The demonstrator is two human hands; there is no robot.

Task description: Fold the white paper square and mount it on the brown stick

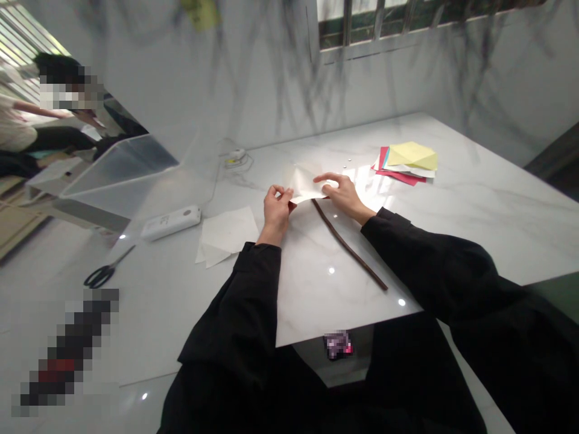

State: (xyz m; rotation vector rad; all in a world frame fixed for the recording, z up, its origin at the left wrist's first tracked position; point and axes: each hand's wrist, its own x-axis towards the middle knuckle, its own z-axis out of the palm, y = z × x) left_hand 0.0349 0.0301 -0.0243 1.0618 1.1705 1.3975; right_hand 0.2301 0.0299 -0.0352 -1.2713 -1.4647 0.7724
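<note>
Above the table, a creased piece of white paper (305,182) is held up between my hands. My left hand (277,208) pinches its left edge between thumb and fingers. At the paper's right edge is my right hand (342,194), with the index finger stretched along the sheet and the thumb below it. A thin brown stick (348,244) lies slantwise on the table, its far end under the paper. Left of my left forearm rest several loose white paper pieces (230,232).
Coloured papers (412,158) are piled at the right. To the left lie a white power-bank-like device (172,223), scissors (108,269) and a blurred-out dark object (67,352). Behind them stands a clear plastic bin (122,169). Another person (67,114) sits at far left.
</note>
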